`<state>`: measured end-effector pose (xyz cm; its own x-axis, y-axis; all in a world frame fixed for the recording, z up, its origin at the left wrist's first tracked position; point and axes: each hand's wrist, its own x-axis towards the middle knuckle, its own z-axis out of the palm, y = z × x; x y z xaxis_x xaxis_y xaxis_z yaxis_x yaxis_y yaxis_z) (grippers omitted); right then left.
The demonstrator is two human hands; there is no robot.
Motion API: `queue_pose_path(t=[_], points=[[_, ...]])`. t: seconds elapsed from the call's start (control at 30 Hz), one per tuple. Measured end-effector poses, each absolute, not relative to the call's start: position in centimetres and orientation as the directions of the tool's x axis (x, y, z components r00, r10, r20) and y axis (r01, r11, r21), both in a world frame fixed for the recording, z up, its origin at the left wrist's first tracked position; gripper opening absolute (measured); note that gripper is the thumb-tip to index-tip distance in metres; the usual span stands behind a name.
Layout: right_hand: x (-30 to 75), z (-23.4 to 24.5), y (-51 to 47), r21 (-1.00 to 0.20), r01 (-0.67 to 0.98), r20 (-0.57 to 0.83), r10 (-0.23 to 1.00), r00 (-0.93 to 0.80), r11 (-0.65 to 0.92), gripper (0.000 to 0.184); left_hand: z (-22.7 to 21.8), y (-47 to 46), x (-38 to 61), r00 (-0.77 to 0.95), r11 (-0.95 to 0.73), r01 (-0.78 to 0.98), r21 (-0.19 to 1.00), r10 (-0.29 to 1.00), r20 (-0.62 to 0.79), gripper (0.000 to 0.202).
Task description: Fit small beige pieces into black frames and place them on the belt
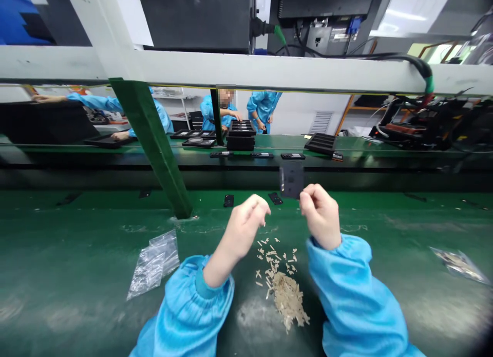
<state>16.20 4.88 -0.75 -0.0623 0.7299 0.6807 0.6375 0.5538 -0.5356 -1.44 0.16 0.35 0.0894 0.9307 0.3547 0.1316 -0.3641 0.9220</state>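
Observation:
My right hand pinches a thin black rectangular plate by its lower right corner, held up above the bench. The plate has small cutouts and a bright strip on its left edge. To its left, my left hand is closed, with thumb and fingertips drawn together; whatever is in them, if anything, is too small to make out. Below and between my hands, a heap of small beige strips lies on the green bench, with loose pieces scattered behind it.
Clear plastic bags lie left, another bag with small pieces right. Small black parts sit along the back. A green-wrapped post and white beam frame the bench. Beyond, people in blue work near black trays.

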Motion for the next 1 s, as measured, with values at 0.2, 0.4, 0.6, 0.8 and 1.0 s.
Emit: queue_pose_path(t=[0.2,0.4,0.6,0.8,1.0], points=[[20.5,-7.3,12.1,-0.343,0.930,0.464,0.884,0.048,0.129,0.018,-0.2,2.1,-2.6,0.075,-0.318,0.306,0.897,0.948,0.311,0.021],[23.4,-12.6,14.8,-0.244,0.960,0.322,0.922,0.216,-0.139,0.025,-0.2,2.5,-3.5,0.040,-0.297,0.487,0.822,0.947,0.318,0.021],[23.8,-14.7,16.2,-0.155,0.987,0.176,0.983,0.061,-0.034,0.032,-1.4,4.2,-4.8,0.106,-0.257,0.761,0.596,0.955,0.276,0.016],[23.6,-15.8,16.4,-0.132,0.991,0.117,0.992,0.036,-0.021,0.037,-5.7,6.7,-5.3,0.298,-0.279,0.907,0.315,0.954,-0.014,0.008],[23.7,-15.3,16.2,-0.144,0.989,0.139,0.989,0.052,-0.031,0.040,-8.9,8.1,-5.2,0.322,-0.278,0.934,0.224,0.926,-0.196,0.013]])
